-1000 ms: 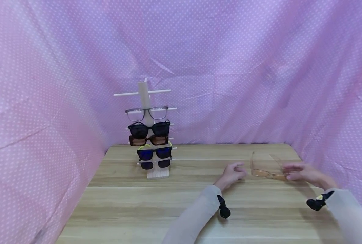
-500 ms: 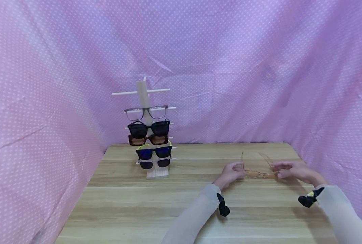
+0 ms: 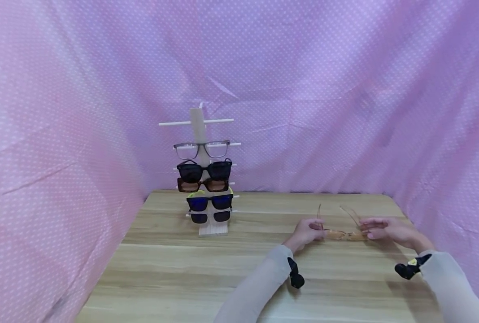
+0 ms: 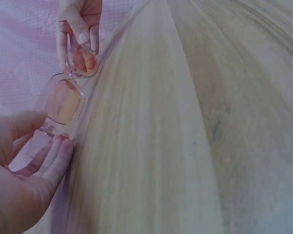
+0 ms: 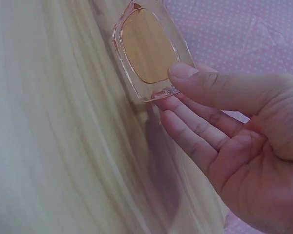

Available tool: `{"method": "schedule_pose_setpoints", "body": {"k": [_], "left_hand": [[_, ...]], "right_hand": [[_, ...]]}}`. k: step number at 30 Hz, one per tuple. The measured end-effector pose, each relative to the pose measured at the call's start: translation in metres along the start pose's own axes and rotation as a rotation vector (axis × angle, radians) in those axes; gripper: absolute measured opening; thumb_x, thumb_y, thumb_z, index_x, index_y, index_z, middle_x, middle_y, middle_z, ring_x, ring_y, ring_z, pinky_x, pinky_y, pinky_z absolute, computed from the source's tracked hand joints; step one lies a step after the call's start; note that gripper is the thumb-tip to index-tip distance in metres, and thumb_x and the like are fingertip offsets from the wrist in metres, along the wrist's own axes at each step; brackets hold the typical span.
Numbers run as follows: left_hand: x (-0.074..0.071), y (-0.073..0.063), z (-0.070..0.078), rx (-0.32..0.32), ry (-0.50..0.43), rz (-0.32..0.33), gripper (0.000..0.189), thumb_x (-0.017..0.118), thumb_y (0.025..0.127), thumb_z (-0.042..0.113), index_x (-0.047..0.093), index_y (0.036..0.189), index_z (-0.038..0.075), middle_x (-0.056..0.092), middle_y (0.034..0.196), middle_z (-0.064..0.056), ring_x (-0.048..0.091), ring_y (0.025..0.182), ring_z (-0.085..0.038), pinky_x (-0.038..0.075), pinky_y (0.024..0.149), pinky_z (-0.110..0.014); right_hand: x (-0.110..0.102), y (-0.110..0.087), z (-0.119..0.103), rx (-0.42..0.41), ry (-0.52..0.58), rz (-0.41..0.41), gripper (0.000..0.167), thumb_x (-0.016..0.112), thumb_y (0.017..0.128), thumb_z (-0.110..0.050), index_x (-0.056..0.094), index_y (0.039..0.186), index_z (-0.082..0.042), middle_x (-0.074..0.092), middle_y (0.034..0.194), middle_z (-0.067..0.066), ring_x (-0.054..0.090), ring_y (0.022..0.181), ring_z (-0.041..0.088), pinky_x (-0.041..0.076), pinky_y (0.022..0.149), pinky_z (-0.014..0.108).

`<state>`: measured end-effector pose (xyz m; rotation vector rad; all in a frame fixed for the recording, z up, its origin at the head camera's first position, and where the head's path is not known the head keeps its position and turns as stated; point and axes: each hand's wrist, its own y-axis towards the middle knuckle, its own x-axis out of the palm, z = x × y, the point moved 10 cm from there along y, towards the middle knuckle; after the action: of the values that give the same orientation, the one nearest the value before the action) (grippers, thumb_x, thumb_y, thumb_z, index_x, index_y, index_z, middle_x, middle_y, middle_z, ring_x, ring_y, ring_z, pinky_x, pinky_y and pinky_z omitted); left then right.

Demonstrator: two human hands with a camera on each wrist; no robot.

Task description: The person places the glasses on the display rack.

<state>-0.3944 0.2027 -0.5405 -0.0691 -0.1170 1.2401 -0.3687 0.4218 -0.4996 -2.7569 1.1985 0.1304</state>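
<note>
A pair of sunglasses with a clear pinkish frame and orange lenses is at the right of the table in the head view, temples unfolded and pointing away. My left hand pinches its left end; in the left wrist view the thumb is at the frame's corner, with the fingers beneath. At the other end my right hand grips the corner between thumb and fingers. The right wrist view shows one orange lens close up, the thumb overlapping its edge. Hinges are partly hidden by the fingers.
Left of centre stands a wooden display rack carrying several glasses, among them clear-lensed eyeglasses and black sunglasses. Its top white rod bears none. Pink dotted cloth hangs behind and beside the wooden table.
The right hand has moved left with the sunglasses. The left hand, apart from them earlier, now holds their left end. The head view has shifted slightly.
</note>
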Motion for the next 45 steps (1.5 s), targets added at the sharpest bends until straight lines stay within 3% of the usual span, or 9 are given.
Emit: {"method": "schedule_pose_setpoints", "body": {"k": [4, 9, 12, 15, 19, 24, 31, 37, 45], "left_hand": [[-0.003, 0.000, 0.006, 0.045, 0.003, -0.023, 0.029, 0.076, 0.086, -0.006, 0.074, 0.114, -0.003, 0.072, 0.092, -0.007, 0.066, 0.072, -0.011, 0.065, 0.073, -0.030], [-0.014, -0.001, 0.017, 0.064, 0.044, -0.032, 0.027, 0.080, 0.085, 0.000, 0.077, 0.112, 0.001, 0.073, 0.090, 0.000, 0.066, 0.074, -0.010, 0.065, 0.075, -0.033], [-0.023, -0.001, 0.022, 0.072, 0.076, -0.027, 0.023, 0.082, 0.084, 0.003, 0.079, 0.108, 0.004, 0.075, 0.090, 0.003, 0.066, 0.075, -0.007, 0.065, 0.078, -0.034], [-0.029, 0.000, 0.026, 0.083, 0.074, -0.031, 0.020, 0.082, 0.083, 0.002, 0.081, 0.103, 0.006, 0.076, 0.089, 0.001, 0.068, 0.076, -0.007, 0.065, 0.082, -0.037], [-0.033, 0.002, 0.028, 0.095, 0.083, -0.058, 0.019, 0.082, 0.083, 0.001, 0.081, 0.101, 0.006, 0.077, 0.089, -0.001, 0.067, 0.075, -0.005, 0.065, 0.083, -0.037], [-0.042, 0.001, 0.041, 0.148, 0.175, -0.074, 0.018, 0.083, 0.084, 0.006, 0.082, 0.101, 0.009, 0.079, 0.092, -0.002, 0.067, 0.077, -0.001, 0.062, 0.075, -0.023], [-0.059, -0.005, 0.068, 0.159, 0.195, -0.119, 0.019, 0.082, 0.086, 0.011, 0.081, 0.106, 0.012, 0.079, 0.096, -0.003, 0.070, 0.082, -0.003, 0.064, 0.082, -0.029], [-0.073, -0.007, 0.095, 0.166, 0.120, -0.136, 0.022, 0.082, 0.086, 0.007, 0.080, 0.107, 0.006, 0.079, 0.098, -0.008, 0.071, 0.083, -0.008, 0.064, 0.080, -0.026], [-0.088, -0.016, 0.137, 0.159, 0.117, -0.180, 0.026, 0.080, 0.087, 0.005, 0.077, 0.112, 0.003, 0.077, 0.103, -0.011, 0.072, 0.087, -0.011, 0.061, 0.097, -0.044]], "right_hand": [[0.001, 0.002, -0.002, 0.024, -0.004, 0.021, 0.054, 0.047, 0.101, 0.011, 0.057, 0.140, -0.026, 0.067, 0.135, -0.009, 0.065, 0.120, 0.005, 0.057, 0.100, 0.025], [0.001, 0.006, -0.008, 0.033, -0.070, 0.060, 0.051, 0.050, 0.101, 0.008, 0.057, 0.140, -0.025, 0.067, 0.134, -0.010, 0.065, 0.120, 0.003, 0.055, 0.099, 0.018], [0.004, 0.012, -0.013, 0.020, -0.100, 0.062, 0.052, 0.050, 0.101, 0.007, 0.057, 0.136, -0.032, 0.067, 0.134, -0.012, 0.065, 0.120, 0.002, 0.053, 0.098, 0.014], [0.006, 0.017, -0.017, 0.012, -0.098, 0.064, 0.050, 0.051, 0.101, 0.007, 0.057, 0.140, -0.022, 0.068, 0.132, -0.014, 0.065, 0.120, 0.002, 0.054, 0.098, 0.015], [0.005, 0.020, -0.020, 0.002, -0.110, 0.071, 0.047, 0.049, 0.101, 0.009, 0.047, 0.148, 0.004, 0.068, 0.130, -0.016, 0.065, 0.120, 0.004, 0.054, 0.099, 0.016], [0.000, 0.024, -0.029, 0.012, -0.212, 0.140, 0.048, 0.054, 0.101, 0.003, 0.044, 0.147, 0.008, 0.067, 0.131, -0.019, 0.065, 0.118, 0.001, 0.052, 0.097, 0.013], [-0.001, 0.033, -0.056, -0.024, -0.243, 0.226, 0.051, 0.058, 0.100, 0.001, 0.040, 0.146, 0.015, 0.069, 0.130, -0.011, 0.069, 0.115, 0.007, 0.055, 0.096, 0.016], [0.001, 0.043, -0.077, -0.048, -0.231, 0.241, 0.052, 0.059, 0.100, 0.002, 0.038, 0.145, 0.017, 0.073, 0.127, 0.000, 0.070, 0.113, 0.008, 0.057, 0.095, 0.018], [0.007, 0.056, -0.114, -0.119, -0.189, 0.232, 0.046, 0.058, 0.099, 0.006, 0.048, 0.144, 0.010, 0.074, 0.124, -0.003, 0.070, 0.112, 0.006, 0.057, 0.095, 0.018]]}}
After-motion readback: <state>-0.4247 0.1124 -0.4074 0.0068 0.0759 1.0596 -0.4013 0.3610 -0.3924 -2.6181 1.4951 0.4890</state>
